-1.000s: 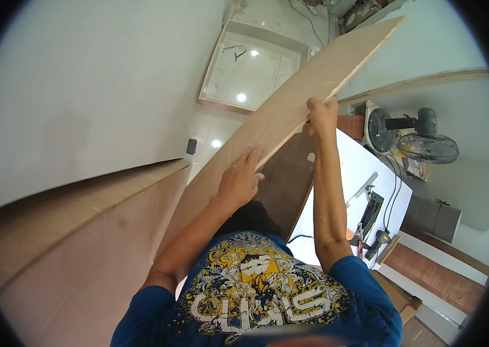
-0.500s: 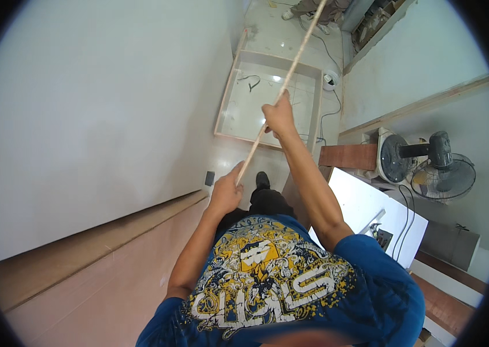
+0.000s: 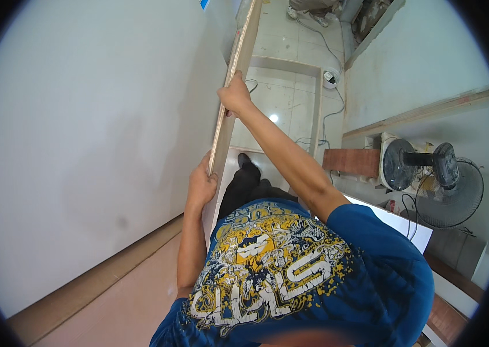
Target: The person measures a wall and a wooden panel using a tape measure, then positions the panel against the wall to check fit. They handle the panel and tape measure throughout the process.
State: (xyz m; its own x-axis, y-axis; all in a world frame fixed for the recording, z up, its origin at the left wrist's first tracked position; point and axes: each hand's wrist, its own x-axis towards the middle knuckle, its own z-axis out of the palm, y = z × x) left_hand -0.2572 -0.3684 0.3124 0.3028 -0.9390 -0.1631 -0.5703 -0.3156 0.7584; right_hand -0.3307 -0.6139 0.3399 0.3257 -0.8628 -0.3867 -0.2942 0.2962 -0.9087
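Note:
A long plywood board (image 3: 247, 43) stands on edge in front of me, its pale layered edge turned up toward me. My right hand (image 3: 235, 97) grips that edge about midway along its visible length, fingers wrapped over it. Nearer to me, my left hand (image 3: 202, 184) is closed round the board's near end. The board runs close beside a large white panel (image 3: 94, 115) on my left. How far down the board reaches is partly hidden by my arms and body.
A shallow rectangular wooden frame (image 3: 318, 107) lies on the tiled floor ahead. To the right are a fan (image 3: 449, 188), a reddish-brown board (image 3: 351, 162) and a white tabletop (image 3: 421, 234). A cable (image 3: 332, 118) trails along the floor. Another person's shoes (image 3: 317, 18) show at the far end.
Both hands and the board have swung left, closer to the white panel. More of the board's broad side now shows. My foot has shifted left and forward.

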